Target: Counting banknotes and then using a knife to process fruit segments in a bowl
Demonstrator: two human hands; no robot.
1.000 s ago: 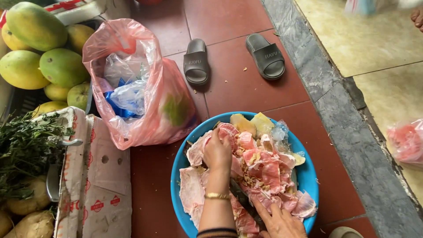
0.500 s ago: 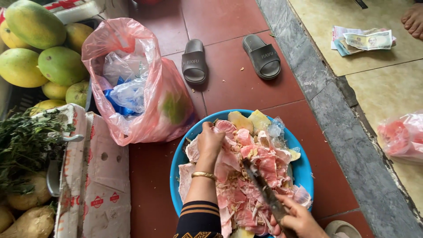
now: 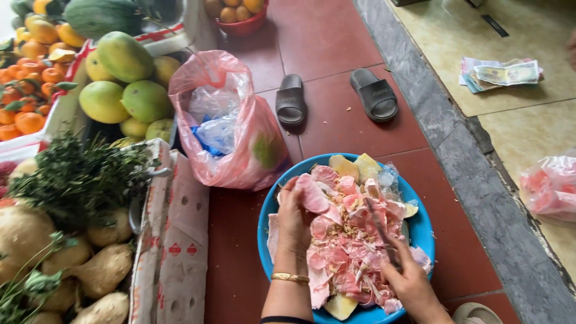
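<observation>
Red floor tiles (image 3: 336,135) lie bare beyond the round blue plastic basin (image 3: 425,231); left hand (image 3: 293,219) grips pink peel (image 3: 312,193), right hand (image 3: 411,282) a knife (image 3: 379,225).

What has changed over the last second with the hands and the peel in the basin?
The left hand moved from the middle of the heap to its left side and now grips a pink peel piece. The right hand, low in the basin before, now holds a knife pointing into the peels. The basin, pink bag and slippers stayed where they were.
</observation>
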